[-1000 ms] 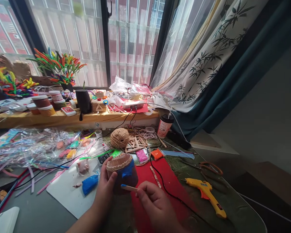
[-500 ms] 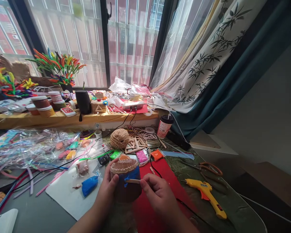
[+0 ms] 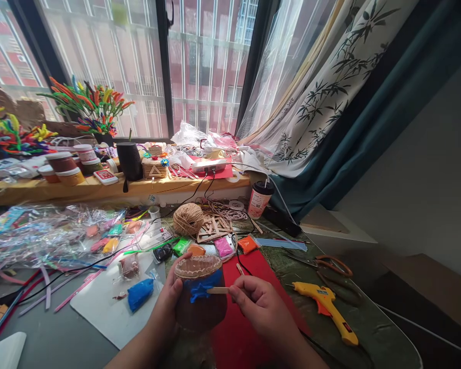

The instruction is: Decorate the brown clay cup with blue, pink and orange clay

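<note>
Blue clay [image 3: 200,287] seemingly covers more of the pot [image 3: 202,314] than before.

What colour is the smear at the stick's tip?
The smear is blue; best in head view.

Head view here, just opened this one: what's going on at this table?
The person's left hand holds a brown container with a wavy-trimmed top. The right hand pinches a flat wooden stick, its tip at a blue patch on the container's side; the brown below is uncovered. A blue lump lies on a white board, and a yellow glue gun lies to the right, untouched.
</note>
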`<state>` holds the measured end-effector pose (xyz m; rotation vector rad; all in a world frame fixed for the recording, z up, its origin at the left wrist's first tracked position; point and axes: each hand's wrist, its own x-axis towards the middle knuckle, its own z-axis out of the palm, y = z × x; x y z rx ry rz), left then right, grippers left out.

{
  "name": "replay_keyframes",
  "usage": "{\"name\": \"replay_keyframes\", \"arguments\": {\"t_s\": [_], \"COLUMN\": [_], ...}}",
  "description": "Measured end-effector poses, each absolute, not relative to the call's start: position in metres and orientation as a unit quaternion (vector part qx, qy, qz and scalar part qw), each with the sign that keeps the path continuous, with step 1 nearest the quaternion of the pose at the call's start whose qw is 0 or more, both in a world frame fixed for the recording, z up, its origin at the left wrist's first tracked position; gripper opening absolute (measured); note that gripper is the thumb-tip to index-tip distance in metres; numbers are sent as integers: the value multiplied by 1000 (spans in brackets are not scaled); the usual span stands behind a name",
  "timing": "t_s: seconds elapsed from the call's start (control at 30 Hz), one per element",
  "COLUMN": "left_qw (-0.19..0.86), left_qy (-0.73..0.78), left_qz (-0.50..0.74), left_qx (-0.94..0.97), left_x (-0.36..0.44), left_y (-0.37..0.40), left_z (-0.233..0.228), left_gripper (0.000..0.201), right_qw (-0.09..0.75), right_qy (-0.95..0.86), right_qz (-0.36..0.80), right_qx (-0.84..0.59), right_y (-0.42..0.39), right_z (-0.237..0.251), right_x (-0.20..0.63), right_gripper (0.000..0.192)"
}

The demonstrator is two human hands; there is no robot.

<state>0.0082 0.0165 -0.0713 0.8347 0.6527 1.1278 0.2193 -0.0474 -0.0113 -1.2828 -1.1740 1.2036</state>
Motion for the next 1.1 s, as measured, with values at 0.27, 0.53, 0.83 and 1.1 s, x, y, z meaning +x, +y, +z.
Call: {"name": "replay_keyframes", "arguments": {"t_s": [0.27, 0.53, 0.83, 1.1], "left_qw": [791, 847, 781, 791], "left_qy": [206, 155, 235, 223], "left_qz": [483, 452, 487, 462], "left_qx": [315, 232, 314, 332], "left_x": [4, 0, 5, 6], "left_y": [13, 18, 20, 13], "left_z": [-85, -99, -78, -68], "left_gripper": [85, 80, 90, 92], "right_qw": [460, 472, 493, 422], "right_qy": [-462, -440, -479, -548], "right_qz": [557, 598, 526, 465], "right_qx": [-514, -474, -501, -552], "right_y": [-53, -51, -53, -48], "right_z": [-5, -15, 1, 11], "right_x": [226, 233, 210, 199], "right_gripper": [67, 66, 62, 53]}}
